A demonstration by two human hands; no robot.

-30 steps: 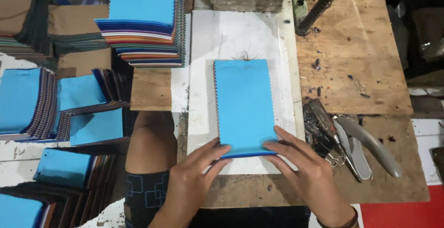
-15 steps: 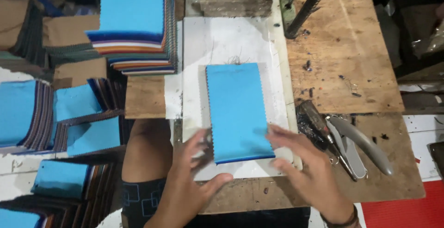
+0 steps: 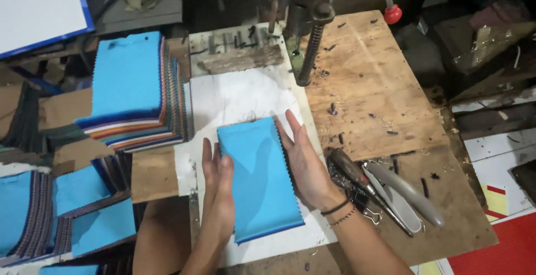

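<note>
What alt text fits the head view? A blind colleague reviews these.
Two bare hands, left and right, press the long sides of a blue fabric swatch stack on a white sheet over a wooden workbench. More swatch piles lie left, pliers right.

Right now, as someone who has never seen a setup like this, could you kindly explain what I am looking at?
This is a view from a camera worn on a person's head, looking down at their own bare hands over a wooden workbench. The left hand and right hand press flat against the two long sides of a blue fabric swatch stack, which lies on a white sheet. To the left stands a taller pile of swatches, with more bundles below it. To the right lie a grey-handled tool and binder clips. A metal press stands behind.
</note>
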